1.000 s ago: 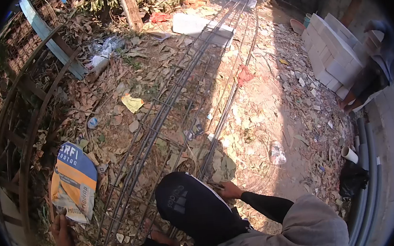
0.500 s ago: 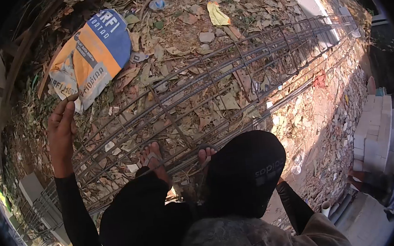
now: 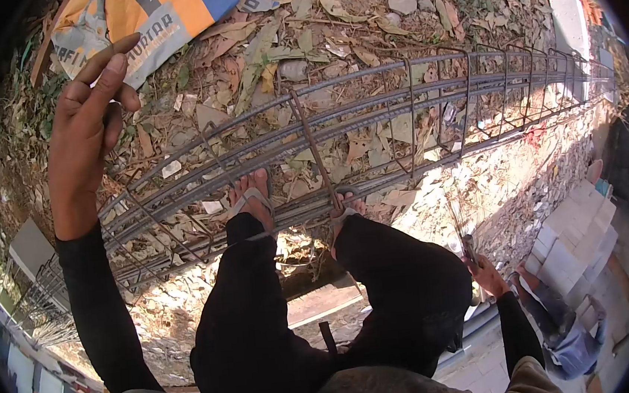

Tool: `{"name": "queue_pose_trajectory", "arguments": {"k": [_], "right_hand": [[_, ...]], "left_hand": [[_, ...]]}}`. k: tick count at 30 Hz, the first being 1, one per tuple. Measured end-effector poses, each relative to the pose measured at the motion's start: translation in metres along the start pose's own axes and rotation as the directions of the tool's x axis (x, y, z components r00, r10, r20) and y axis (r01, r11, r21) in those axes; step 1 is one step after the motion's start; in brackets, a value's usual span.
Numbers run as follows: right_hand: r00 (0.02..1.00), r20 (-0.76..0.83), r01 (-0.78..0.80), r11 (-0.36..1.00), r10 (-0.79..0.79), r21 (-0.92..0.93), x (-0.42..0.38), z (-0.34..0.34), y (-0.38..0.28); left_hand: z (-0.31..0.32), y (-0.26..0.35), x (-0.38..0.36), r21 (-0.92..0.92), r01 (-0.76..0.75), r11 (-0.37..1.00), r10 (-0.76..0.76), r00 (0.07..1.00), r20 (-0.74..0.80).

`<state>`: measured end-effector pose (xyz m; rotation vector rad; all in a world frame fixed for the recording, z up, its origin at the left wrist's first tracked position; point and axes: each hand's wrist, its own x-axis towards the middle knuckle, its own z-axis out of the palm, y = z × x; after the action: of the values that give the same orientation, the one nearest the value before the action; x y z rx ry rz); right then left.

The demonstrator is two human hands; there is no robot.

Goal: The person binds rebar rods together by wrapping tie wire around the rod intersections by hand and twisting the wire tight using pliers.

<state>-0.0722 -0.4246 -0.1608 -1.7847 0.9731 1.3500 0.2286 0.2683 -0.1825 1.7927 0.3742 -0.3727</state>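
My left hand (image 3: 90, 130) is raised over the near left part of a rebar cage (image 3: 308, 126). Its index finger stretches out and the thumb and other fingers are loosely apart, with nothing visible in them. The long cage of ribbed bars and square stirrups runs from lower left to upper right, passing my sandalled feet (image 3: 252, 198). Out to the right, beside my knee, my right hand (image 3: 491, 278) is closed around a slim dark tool (image 3: 469, 246). Thin wire-like strands (image 3: 457, 220) rise by its tip; the tool's exact kind is unclear.
An orange and blue mortar bag (image 3: 171, 14) lies on leaf-littered ground beyond the cage. White blocks (image 3: 575, 226) are stacked at right, with a person (image 3: 574, 338) beside them. Pale blocks (image 3: 568, 32) sit near the cage's far end, and another block (image 3: 31, 251) near its left end.
My view has shifted and my knees have spread apart. The left hand's fingers have opened from a near pinch. My right hand, hidden before behind my knee, now shows with the tool.
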Motion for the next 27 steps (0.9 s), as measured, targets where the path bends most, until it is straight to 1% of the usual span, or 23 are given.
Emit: {"name": "queue_pose_trajectory", "arguments": {"k": [1,3,4,6,7,8,9,10,11,13,14,15,16,17,18,19,20,21,22,24,25,26,27], "right_hand": [[1.000,-0.018,0.011,0.998,-0.012,-0.067,-0.023,0.003,-0.013],[0.998,-0.068,-0.012,1.000,0.014,0.028,-0.051,0.005,0.008],[0.999,-0.034,0.031,0.994,-0.035,-0.101,-0.074,0.001,-0.002],[0.993,-0.070,0.082,0.985,-0.093,-0.149,-0.106,0.001,0.009],[0.990,-0.082,0.101,0.979,-0.117,-0.177,-0.129,-0.002,0.017],[0.985,-0.109,0.109,0.974,-0.133,-0.200,-0.169,-0.004,0.018],[0.974,-0.162,0.122,0.968,-0.159,-0.217,-0.199,-0.003,0.018],[0.976,-0.153,0.123,0.973,-0.154,-0.196,-0.198,-0.004,0.031],[0.981,-0.126,0.124,0.975,-0.149,-0.184,-0.208,-0.014,0.041],[0.984,-0.151,0.088,0.994,-0.096,-0.060,-0.243,-0.025,0.041],[0.983,-0.165,0.077,0.997,-0.075,0.002,-0.258,-0.031,0.034],[0.982,-0.175,0.085,0.995,-0.077,0.042,-0.273,-0.039,0.022],[0.979,-0.190,0.089,0.993,-0.072,0.081,-0.291,-0.046,0.002],[0.976,-0.209,0.088,0.989,-0.061,0.119,-0.314,-0.055,-0.011],[0.950,-0.254,0.180,0.983,-0.183,-0.038,-0.331,-0.065,-0.015],[0.941,-0.281,0.183,0.982,-0.188,-0.044,-0.342,-0.076,-0.024],[0.934,-0.276,0.218,0.974,-0.227,-0.063,-0.347,-0.086,-0.044],[0.938,-0.262,0.214,0.973,-0.228,-0.081,-0.363,-0.091,-0.044],[0.957,-0.154,0.234,0.968,-0.245,-0.090,-0.366,-0.098,-0.049],[0.951,-0.055,0.281,0.925,-0.304,-0.255,-0.374,-0.098,-0.064],[0.972,-0.005,0.234,0.972,-0.234,-0.030,-0.355,-0.096,-0.047],[0.957,0.029,0.288,0.958,-0.288,-0.002,-0.345,-0.090,-0.043],[0.983,-0.026,0.184,0.977,-0.183,0.107,-0.356,-0.072,-0.054]], "left_hand": [[-0.006,0.006,-0.015,-0.018,0.049,0.999,-0.048,0.999,0.012],[-0.023,0.013,-0.051,-0.048,0.134,0.990,-0.133,0.991,0.019],[-0.031,0.009,-0.071,-0.072,0.206,0.976,-0.210,0.977,-0.046],[-0.044,-0.006,-0.126,-0.146,0.391,0.909,-0.412,0.897,-0.160],[-0.046,-0.021,-0.174,-0.205,0.473,0.857,-0.506,0.846,-0.167],[-0.054,-0.017,-0.242,-0.262,0.549,0.794,-0.599,0.780,-0.180],[-0.058,-0.017,-0.289,-0.272,0.640,0.718,-0.692,0.696,-0.192],[-0.056,-0.014,-0.291,-0.239,0.652,0.719,-0.694,0.690,-0.206],[-0.048,-0.012,-0.337,-0.265,0.715,0.647,-0.763,0.600,-0.243],[-0.041,-0.009,-0.445,-0.314,0.816,0.486,-0.874,0.441,-0.207],[-0.032,-0.009,-0.502,-0.299,0.880,0.368,-0.925,0.315,-0.211],[-0.018,0.010,-0.553,-0.310,0.901,0.303,-0.946,0.245,-0.213],[-0.010,0.005,-0.614,-0.297,0.915,0.274,-0.956,0.225,-0.186],[0.000,0.012,-0.670,-0.352,0.900,0.257,-0.964,0.213,-0.159],[0.013,0.024,-0.715,-0.345,0.906,0.246,-0.966,0.198,-0.168],[0.023,0.032,-0.735,-0.344,0.907,0.242,-0.965,0.188,-0.184],[0.034,0.055,-0.740,-0.366,0.890,0.271,-0.956,0.204,-0.210],[0.048,0.083,-0.759,-0.371,0.890,0.266,-0.955,0.189,-0.229],[0.060,0.086,-0.765,-0.238,0.870,0.431,-0.880,0.347,-0.325],[0.060,0.107,-0.755,-0.355,0.844,0.401,-0.908,0.317,-0.272],[0.059,0.122,-0.746,-0.435,0.804,0.405,-0.910,0.310,-0.274],[0.054,0.131,-0.735,-0.373,0.819,0.435,-0.891,0.334,-0.307],[0.049,0.139,-0.734,-0.382,0.784,0.488,-0.866,0.382,-0.323]]}}
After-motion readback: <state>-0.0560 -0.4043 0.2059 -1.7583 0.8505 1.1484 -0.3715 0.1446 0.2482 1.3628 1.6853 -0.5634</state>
